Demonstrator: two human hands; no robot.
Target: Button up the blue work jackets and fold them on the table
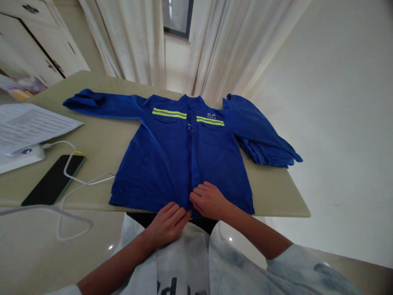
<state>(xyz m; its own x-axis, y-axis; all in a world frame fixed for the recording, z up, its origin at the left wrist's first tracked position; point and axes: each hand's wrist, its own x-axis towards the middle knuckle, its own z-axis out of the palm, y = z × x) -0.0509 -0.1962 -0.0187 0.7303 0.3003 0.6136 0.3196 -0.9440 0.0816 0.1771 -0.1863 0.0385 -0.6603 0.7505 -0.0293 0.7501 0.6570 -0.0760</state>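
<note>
A blue work jacket [159, 151] with yellow-green reflective strips lies front side up on the table, its collar away from me. The left-hand sleeve stretches out flat, while the right one is bunched near the table's right edge. At the bottom of the front opening, my left hand [172, 221] is closed on the jacket's hem. Just above it, my right hand [208, 200] pinches the front edge beside the zipper line. The fingertips of both hands nearly meet; the zipper's lower end is hidden by them.
On the left of the table [101, 139] lie a black phone [52, 180], a white cable [73, 178] that hangs over the front edge, a white device [24, 157] and printed papers [33, 125]. Curtains [135, 41] hang behind; a wall [325, 123] stands on the right.
</note>
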